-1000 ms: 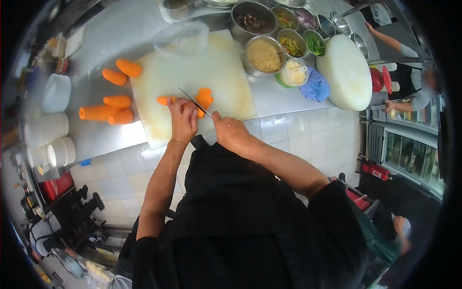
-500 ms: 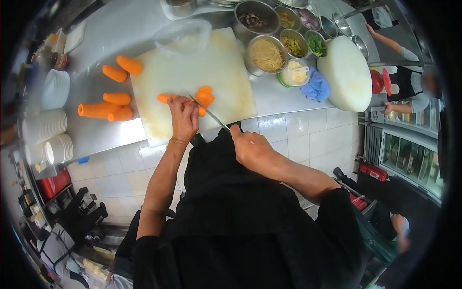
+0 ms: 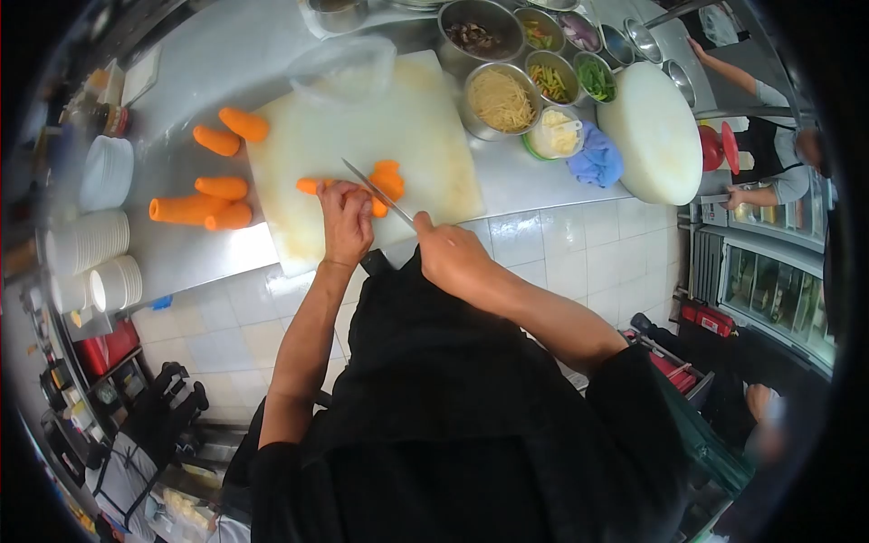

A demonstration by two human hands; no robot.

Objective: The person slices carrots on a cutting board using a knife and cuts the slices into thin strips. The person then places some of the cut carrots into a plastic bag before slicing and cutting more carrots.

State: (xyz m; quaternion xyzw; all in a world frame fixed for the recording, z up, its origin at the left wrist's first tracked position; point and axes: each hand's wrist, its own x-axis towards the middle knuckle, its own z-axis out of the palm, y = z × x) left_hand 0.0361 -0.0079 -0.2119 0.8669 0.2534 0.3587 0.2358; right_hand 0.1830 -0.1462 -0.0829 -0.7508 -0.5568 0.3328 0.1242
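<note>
On the white cutting board, my left hand has its fingers closed over a peeled carrot, whose end sticks out to the left. My right hand grips the handle of a knife. The blade points up and left, just right of my left fingertips. Orange carrot slices lie beside the blade, partly under it. Several whole peeled carrots rest on the metal counter left of the board. A clear plastic container stands at the board's top edge.
Metal bowls of cut food, a tub with a yellowish food, a blue cloth and a round white board are on the right. Stacked white containers stand far left. Other people work at both sides.
The knife was drawn back toward my body, then pushed forward again with my right hand. My left hand stays on the carrot. People in the background have shifted.
</note>
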